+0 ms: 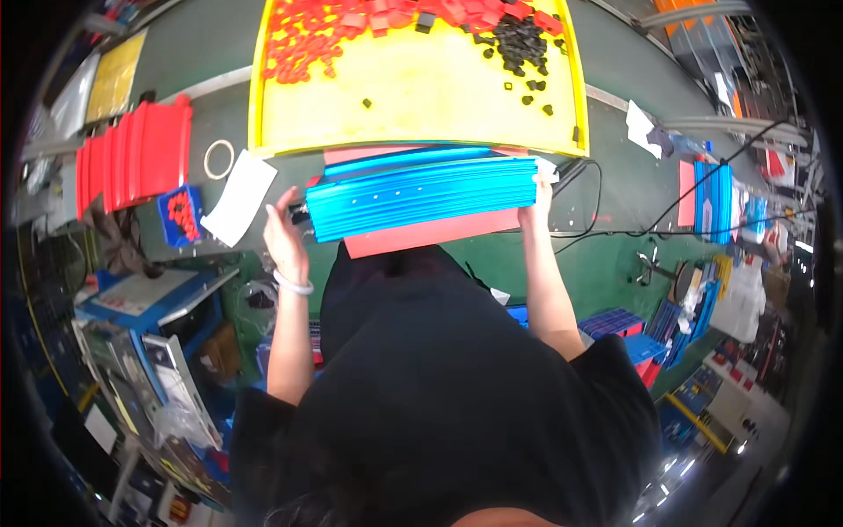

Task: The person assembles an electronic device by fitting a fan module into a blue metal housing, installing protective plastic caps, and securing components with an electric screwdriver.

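A long bright-blue ribbed metal profile [421,195] lies crosswise in front of me, with a few small holes in its face. At its right end my right hand [537,206] is closed on the edge, and something white shows by the fingers. My left hand [286,239] is beside the left end, fingers stretched out and apart; whether it touches the profile I cannot tell. A small dark piece [299,212] shows between that hand and the profile's end. Under the profile lies a pinkish-red sheet [421,235], jutting out toward me.
Beyond stands a yellow tray [421,114] with red and black small parts. To the left are red panels [145,154], a blue bin [180,215] of red parts, white paper [237,200] and a tape ring [219,159]. Black cables [601,198] run right, toward another blue profile [713,202].
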The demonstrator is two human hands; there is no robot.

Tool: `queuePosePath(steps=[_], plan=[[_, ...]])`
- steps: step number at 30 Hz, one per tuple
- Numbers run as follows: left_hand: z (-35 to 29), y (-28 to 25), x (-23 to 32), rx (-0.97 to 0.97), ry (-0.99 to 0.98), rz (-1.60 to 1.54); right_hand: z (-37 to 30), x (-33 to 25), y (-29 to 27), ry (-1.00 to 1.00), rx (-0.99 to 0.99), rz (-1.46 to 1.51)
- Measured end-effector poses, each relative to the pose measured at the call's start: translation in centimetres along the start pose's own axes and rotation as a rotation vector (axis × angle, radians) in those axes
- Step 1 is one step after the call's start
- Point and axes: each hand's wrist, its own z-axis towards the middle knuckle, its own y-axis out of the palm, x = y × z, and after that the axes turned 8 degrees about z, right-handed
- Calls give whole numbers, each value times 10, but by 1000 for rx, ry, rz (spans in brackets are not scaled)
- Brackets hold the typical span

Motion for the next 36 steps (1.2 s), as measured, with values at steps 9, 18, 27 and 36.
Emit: queuePosePath(steps=[9,18,27,36], plan=[[16,24,-3,-276,-357,-416,27,9,7,-129,-102,113],[4,55,32,-162,-396,-507,46,38,-3,-85,-73,17],[-17,61,68,99,-362,-400,-11,8,5,37,68,185],[-46,125,14,-463,-368,-148,-143,-69,-147,-14,449,285]])
